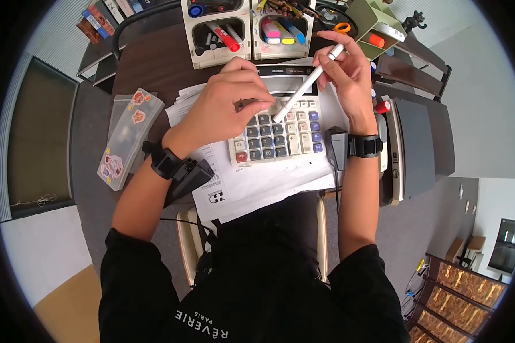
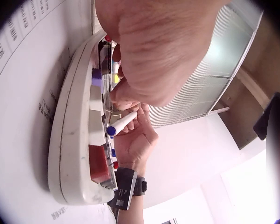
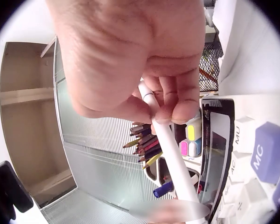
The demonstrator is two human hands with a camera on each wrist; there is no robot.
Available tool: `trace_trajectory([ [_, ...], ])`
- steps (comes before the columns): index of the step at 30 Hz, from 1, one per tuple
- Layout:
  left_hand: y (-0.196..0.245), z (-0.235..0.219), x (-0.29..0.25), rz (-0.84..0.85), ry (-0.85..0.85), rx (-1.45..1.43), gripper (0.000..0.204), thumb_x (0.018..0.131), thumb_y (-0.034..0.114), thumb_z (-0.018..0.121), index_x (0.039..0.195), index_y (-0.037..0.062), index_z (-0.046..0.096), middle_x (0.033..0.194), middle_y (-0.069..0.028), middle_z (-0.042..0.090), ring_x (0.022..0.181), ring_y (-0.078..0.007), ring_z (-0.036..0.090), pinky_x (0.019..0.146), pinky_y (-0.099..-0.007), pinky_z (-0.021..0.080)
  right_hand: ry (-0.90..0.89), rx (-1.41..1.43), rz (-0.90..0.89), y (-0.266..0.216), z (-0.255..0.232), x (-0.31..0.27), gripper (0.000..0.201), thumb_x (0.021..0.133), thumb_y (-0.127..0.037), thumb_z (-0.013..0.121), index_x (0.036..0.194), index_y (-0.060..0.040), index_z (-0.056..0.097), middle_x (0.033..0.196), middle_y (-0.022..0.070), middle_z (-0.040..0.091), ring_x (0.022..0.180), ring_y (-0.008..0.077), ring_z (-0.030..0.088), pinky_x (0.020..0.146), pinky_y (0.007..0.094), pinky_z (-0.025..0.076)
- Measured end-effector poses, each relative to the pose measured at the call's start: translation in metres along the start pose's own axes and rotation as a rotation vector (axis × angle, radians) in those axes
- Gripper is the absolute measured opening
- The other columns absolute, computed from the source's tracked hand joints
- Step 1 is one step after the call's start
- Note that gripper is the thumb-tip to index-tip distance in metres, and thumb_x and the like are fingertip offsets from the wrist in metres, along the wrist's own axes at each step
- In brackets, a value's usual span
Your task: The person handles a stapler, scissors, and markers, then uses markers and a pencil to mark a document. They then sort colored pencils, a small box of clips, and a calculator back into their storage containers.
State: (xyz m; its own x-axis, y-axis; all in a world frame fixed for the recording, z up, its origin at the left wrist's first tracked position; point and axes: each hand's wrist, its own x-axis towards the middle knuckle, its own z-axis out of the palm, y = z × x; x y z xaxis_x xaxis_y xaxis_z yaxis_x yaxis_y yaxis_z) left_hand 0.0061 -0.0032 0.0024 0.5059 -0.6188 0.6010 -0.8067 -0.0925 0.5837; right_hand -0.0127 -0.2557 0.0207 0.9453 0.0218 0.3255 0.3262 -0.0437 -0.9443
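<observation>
My right hand (image 1: 350, 77) pinches a slim white pen (image 1: 310, 81) between thumb and fingers, tilted over the calculator. A dark ring circles its upper part, and the left wrist view shows a blue lower end on the pen (image 2: 123, 123). My left hand (image 1: 226, 108) hovers above the calculator's left side, fingers curled and thumb near the index finger. A dark sliver shows between them; I cannot tell whether it is something held. Beneath both hands lies the white desktop calculator (image 1: 301, 159), with grey, white, blue and red keys, on printed papers (image 1: 252, 194).
Behind the calculator stands a white organizer (image 1: 243, 54) with markers and highlighters. A clear pencil case (image 1: 129, 137) with stickers lies at left. On the right are a grey laptop-like device (image 1: 409, 148), a red-capped item (image 1: 383, 107) and a green holder (image 1: 365, 26). Orange-handled scissors (image 1: 342, 27) lie behind.
</observation>
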Motion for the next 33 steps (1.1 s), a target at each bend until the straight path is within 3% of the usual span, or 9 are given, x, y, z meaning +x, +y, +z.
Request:
trace_trajectory([
  [2,0.001,-0.001,0.000,-0.024,-0.005,0.001,0.012,0.077,0.000,0.077,0.089,0.0024,0.075,0.086,-0.0052,0.069,0.095,-0.0247,0.058,0.084,-0.0356,0.048,-0.004,0.019,-0.001,0.001,0.001,0.001,0.032,0.094,0.000,0.059,0.126,0.0013,0.054,0.086,0.0091,0.066,0.059,0.0108,0.056,0.052,0.0235,0.045],
  [7,0.001,0.001,0.001,-0.012,0.007,-0.005,0.011,0.077,0.000,0.077,0.087,0.0023,0.074,0.084,-0.0067,0.069,0.092,-0.0270,0.059,0.079,-0.0361,0.050,-0.044,0.069,-0.027,0.008,-0.002,0.001,0.023,0.094,0.004,0.058,0.116,0.0004,0.053,0.084,0.0096,0.066,0.057,0.0105,0.056,0.051,0.0225,0.043],
  [13,0.000,0.000,0.000,-0.039,-0.009,-0.028,0.012,0.077,0.001,0.078,0.089,0.0022,0.075,0.085,-0.0051,0.069,0.095,-0.0243,0.058,0.084,-0.0355,0.048,0.034,0.201,-0.002,0.002,-0.006,0.000,0.023,0.096,-0.002,0.059,0.118,-0.0011,0.053,0.086,0.0099,0.065,0.060,0.0130,0.056,0.053,0.0243,0.045],
  [17,0.001,-0.001,0.000,-0.025,0.010,-0.028,0.011,0.078,0.001,0.078,0.088,0.0025,0.075,0.086,-0.0051,0.069,0.094,-0.0242,0.058,0.084,-0.0355,0.048,-0.003,0.048,-0.011,0.007,-0.006,0.002,0.022,0.096,0.000,0.057,0.117,0.0000,0.053,0.084,0.0107,0.065,0.060,0.0126,0.055,0.053,0.0248,0.045],
  [21,0.000,-0.001,0.000,-0.036,-0.009,-0.015,0.011,0.077,0.000,0.078,0.088,0.0023,0.075,0.087,-0.0053,0.069,0.094,-0.0243,0.058,0.085,-0.0360,0.048,0.021,0.068,-0.055,0.005,-0.007,0.001,0.022,0.096,-0.002,0.058,0.117,0.0004,0.053,0.084,0.0111,0.065,0.059,0.0131,0.056,0.054,0.0256,0.045],
  [24,0.001,-0.001,0.001,-0.024,-0.010,-0.032,0.012,0.077,0.001,0.078,0.088,0.0028,0.074,0.085,-0.0069,0.069,0.092,-0.0257,0.058,0.083,-0.0356,0.049,0.083,0.218,-0.002,0.003,-0.009,0.002,0.025,0.096,-0.005,0.059,0.120,0.0010,0.052,0.088,0.0131,0.066,0.060,0.0139,0.056,0.054,0.0271,0.046],
  [27,0.004,-0.003,0.001,-0.036,-0.014,-0.068,0.017,0.075,0.004,0.081,0.089,-0.0004,0.073,0.086,-0.0093,0.068,0.095,-0.0275,0.059,0.085,-0.0370,0.048,0.127,0.487,0.004,0.005,-0.012,0.004,0.036,0.095,-0.005,0.060,0.126,0.0079,0.049,0.091,0.0190,0.070,0.060,0.0178,0.065,0.057,0.0305,0.056],
  [33,0.009,-0.003,0.004,-0.022,0.019,-0.093,0.020,0.074,0.009,0.084,0.089,0.0013,0.074,0.082,-0.0085,0.068,0.090,-0.0264,0.057,0.084,-0.0363,0.048,0.083,0.445,0.043,0.002,-0.009,0.003,0.032,0.097,-0.004,0.059,0.126,0.0045,0.050,0.101,0.0238,0.071,0.065,0.0197,0.070,0.063,0.0292,0.059],
])
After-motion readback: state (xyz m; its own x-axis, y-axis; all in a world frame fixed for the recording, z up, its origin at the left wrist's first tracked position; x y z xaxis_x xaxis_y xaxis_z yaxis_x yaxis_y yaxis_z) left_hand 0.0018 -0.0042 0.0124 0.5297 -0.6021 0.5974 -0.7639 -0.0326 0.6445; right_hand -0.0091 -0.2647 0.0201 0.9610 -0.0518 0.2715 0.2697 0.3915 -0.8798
